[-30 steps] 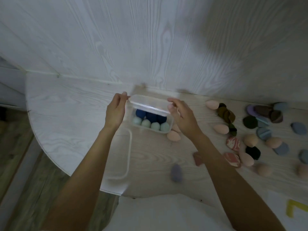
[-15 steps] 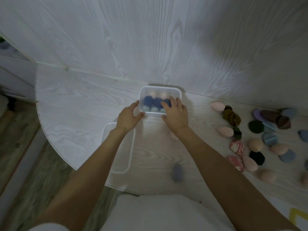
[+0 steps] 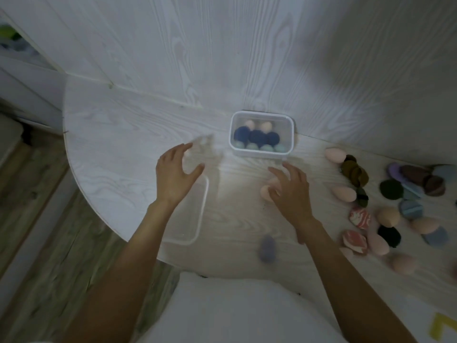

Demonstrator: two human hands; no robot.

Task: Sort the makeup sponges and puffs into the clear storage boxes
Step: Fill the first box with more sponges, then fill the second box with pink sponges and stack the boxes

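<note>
Head view: we see a lidded clear box (image 3: 262, 133) against the wall holding navy, teal and peach egg-shaped sponges (image 3: 257, 137); an empty box (image 3: 197, 214) sits beneath our left hand (image 3: 174, 174). Both hands, right hand (image 3: 290, 191) included, have relaxed fingers above the woodgrain counter (image 3: 118, 149).

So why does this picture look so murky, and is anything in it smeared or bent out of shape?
In the head view the light is dim and bluish, with a brighter patch on the table near the closed storage box. A broad shadow darkens the wall at upper right. The left hand has motion smear beside its fingers, and the grey-purple sponge is blurred. The wide lens curves the wall planks.
</note>
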